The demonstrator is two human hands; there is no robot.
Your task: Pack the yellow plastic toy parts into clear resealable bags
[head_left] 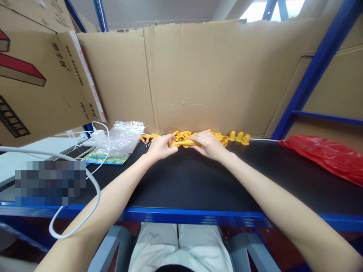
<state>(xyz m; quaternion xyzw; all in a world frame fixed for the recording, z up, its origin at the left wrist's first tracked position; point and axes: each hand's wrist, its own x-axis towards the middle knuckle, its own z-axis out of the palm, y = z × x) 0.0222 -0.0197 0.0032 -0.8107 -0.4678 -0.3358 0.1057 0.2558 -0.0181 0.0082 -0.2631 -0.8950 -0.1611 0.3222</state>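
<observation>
A heap of small yellow plastic parts [185, 136] lies at the back of a black table top [193, 181], against a cardboard wall. My left hand [161, 146] is curled around one yellow part at the heap's left side. My right hand [208, 144] rests on the heap's right side with its fingers bent over the parts. Both hands meet at one long yellow piece [184, 144] between them. Three yellow cap-shaped parts [239, 136] stand in a row to the right of the heap.
A crumpled clear plastic bag [124, 138] lies on a colourful card at the left, beside a white charger and cable [98, 136]. A red plastic bag [326, 156] lies at the right. Cardboard [198, 75] walls the back; blue shelf posts [314, 71] stand right.
</observation>
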